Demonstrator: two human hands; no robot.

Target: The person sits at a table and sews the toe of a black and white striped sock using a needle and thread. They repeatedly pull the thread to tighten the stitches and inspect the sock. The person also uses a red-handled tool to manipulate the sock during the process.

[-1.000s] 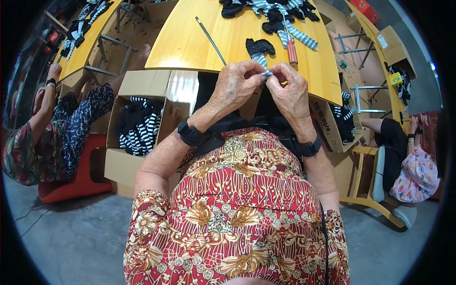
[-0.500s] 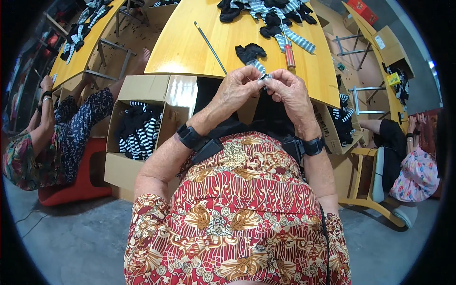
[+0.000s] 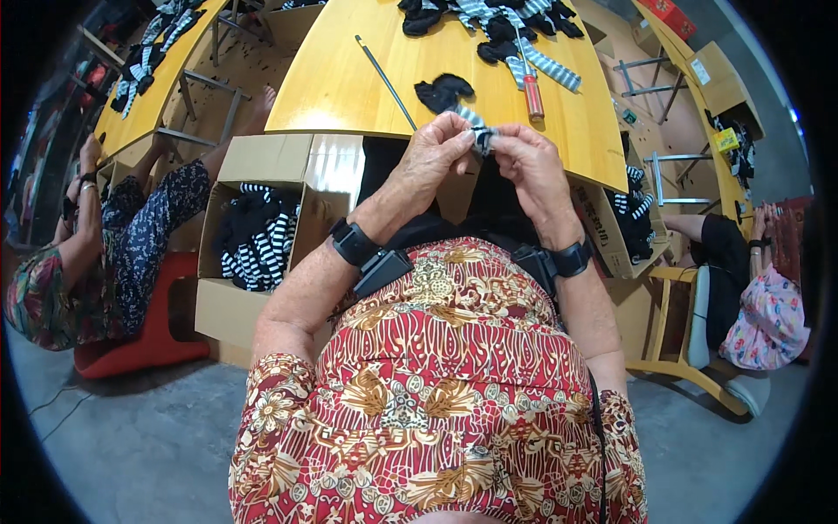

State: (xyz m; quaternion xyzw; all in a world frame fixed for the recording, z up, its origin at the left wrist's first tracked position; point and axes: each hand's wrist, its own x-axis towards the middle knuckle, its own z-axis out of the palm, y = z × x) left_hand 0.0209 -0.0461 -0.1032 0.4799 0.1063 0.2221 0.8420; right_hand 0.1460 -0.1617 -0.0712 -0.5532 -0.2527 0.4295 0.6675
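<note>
At the near edge of the yellow table (image 3: 349, 96), both my hands pinch one end of a black-and-grey striped sock (image 3: 469, 116). My left hand (image 3: 434, 150) grips it from the left with thumb and fingertips. From the right, my right hand (image 3: 526, 159) pinches the same end, close to the left fingertips. The sock's black part (image 3: 445, 91) lies on the tabletop beyond my hands. To the right lies a screwdriver with a red handle (image 3: 533, 98), its shaft pointing away. A thin dark rod (image 3: 384, 80) rests on the left.
A pile of striped socks (image 3: 497, 22) covers the table's far end. Open cardboard boxes holding socks stand at left (image 3: 231, 306) and right (image 3: 602, 229). Co-workers sit on both sides, one on a red chair (image 3: 148, 349), one by a wooden chair (image 3: 690, 371).
The black part of the sock has shifted left on the table. My hands have turned slightly, and more of the pinched end shows between them.
</note>
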